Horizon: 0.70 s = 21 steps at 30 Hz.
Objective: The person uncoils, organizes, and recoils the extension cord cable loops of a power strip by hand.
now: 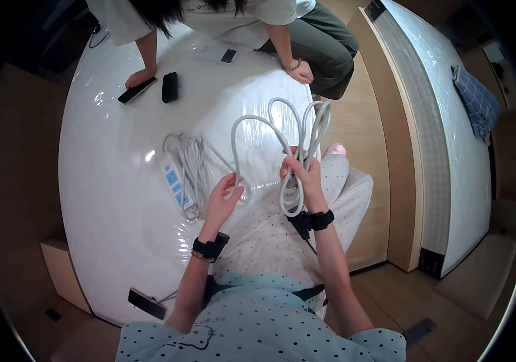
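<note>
A grey-white power cord point(262, 118) is partly wound into several long loops. My right hand point(303, 176) is closed around these loops, which stick up past the fingers and hang below the palm. To the left, my left hand point(224, 196) has its thumb and fingers curled around a single run of the same cord. More of the cord lies in a loose coil on the plastic-covered mattress point(113, 199), partly over a white power strip point(172, 177) with blue sockets. A black band sits on each of my wrists.
Across the mattress another person leans in, one hand point(142, 78) at a dark phone point(137, 90). A black case point(170, 87) and a small dark card-like item point(229, 56) lie nearby. Another phone point(147, 303) is at lower left. A second wrapped mattress point(445, 139) is right.
</note>
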Tool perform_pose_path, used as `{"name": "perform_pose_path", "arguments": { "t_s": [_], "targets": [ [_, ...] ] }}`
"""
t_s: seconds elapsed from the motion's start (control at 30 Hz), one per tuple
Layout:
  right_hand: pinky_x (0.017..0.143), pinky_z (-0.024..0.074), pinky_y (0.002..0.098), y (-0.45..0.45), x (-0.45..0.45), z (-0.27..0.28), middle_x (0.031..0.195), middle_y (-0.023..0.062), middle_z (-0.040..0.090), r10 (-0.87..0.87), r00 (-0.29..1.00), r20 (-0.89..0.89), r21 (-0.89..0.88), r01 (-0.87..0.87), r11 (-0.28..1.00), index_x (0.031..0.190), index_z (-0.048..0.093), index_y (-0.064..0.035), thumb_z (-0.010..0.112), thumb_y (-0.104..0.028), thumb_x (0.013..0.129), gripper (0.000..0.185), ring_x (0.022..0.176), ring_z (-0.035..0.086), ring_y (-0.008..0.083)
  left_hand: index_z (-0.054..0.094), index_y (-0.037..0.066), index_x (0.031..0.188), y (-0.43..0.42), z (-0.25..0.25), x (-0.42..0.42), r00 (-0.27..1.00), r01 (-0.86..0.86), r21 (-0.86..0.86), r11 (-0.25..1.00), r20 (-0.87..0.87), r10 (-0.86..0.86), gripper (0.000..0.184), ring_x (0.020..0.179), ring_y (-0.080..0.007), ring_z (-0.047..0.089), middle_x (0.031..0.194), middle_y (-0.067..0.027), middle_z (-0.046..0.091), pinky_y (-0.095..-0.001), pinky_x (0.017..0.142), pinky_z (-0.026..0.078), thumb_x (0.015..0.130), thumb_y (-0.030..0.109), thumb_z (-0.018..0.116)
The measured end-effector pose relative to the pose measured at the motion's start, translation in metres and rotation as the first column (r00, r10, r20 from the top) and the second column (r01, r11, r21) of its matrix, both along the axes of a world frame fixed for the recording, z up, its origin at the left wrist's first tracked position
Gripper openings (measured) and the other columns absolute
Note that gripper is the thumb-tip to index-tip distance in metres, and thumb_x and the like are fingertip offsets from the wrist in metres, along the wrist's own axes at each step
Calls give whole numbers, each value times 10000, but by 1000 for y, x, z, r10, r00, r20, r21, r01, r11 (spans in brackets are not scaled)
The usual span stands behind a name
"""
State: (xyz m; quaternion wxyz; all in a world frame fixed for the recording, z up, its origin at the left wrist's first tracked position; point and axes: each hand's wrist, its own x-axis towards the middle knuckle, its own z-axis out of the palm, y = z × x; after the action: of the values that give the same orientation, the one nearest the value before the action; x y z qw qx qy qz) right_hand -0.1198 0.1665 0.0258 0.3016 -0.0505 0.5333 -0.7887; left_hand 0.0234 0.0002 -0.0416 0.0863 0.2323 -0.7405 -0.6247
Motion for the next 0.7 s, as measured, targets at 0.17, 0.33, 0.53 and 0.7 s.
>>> {"name": "perform_pose_path", "arguments": {
  "t_s": [0.17, 0.33, 0.53, 0.7],
  "targets": [
    [604, 453, 249, -9, 11, -16, 746, 65, 601, 8, 1000, -24, 29, -7, 1000, 1024, 510, 29, 648, -88, 817, 275, 620, 572, 117, 501, 0, 1204, -2, 39, -4, 991, -125, 299, 946, 1, 131, 313, 726, -101, 588, 774, -61, 625, -215, 712, 457, 899, 65, 522],
    [607, 451, 248, -20, 23, -30, 750, 54, 607, 119, 992, -46, 49, -117, 992, 970, 530, 9, 684, -105, 790, 263, 629, 583, 118, 546, -17, 1173, 4, 54, -6, 973, -205, 264, 942, -48, 225, 274, 706, -91, 560, 776, -50, 608, -194, 678, 452, 917, 68, 498],
    [665, 503, 259, -35, 38, -21, 778, 50, 613, 231, 973, -23, 120, -227, 967, 972, 547, 15, 692, -61, 774, 257, 724, 616, 127, 628, -15, 1072, 22, 65, -18, 982, 42, -87, 995, -183, -57, 350, 1009, -178, 518, 1232, -74, 497, -283, 964, 332, 972, 216, 384],
    [620, 493, 266, -31, 38, -28, 738, 66, 603, 272, 958, 92, 63, -278, 958, 948, 545, 18, 651, -84, 814, 199, 701, 612, 141, 518, 24, 1189, 9, 52, -12, 972, -158, -95, 983, -187, 138, 311, 1039, -179, 509, 1210, -84, 508, -298, 963, 337, 944, 174, 398]
  ]
}}
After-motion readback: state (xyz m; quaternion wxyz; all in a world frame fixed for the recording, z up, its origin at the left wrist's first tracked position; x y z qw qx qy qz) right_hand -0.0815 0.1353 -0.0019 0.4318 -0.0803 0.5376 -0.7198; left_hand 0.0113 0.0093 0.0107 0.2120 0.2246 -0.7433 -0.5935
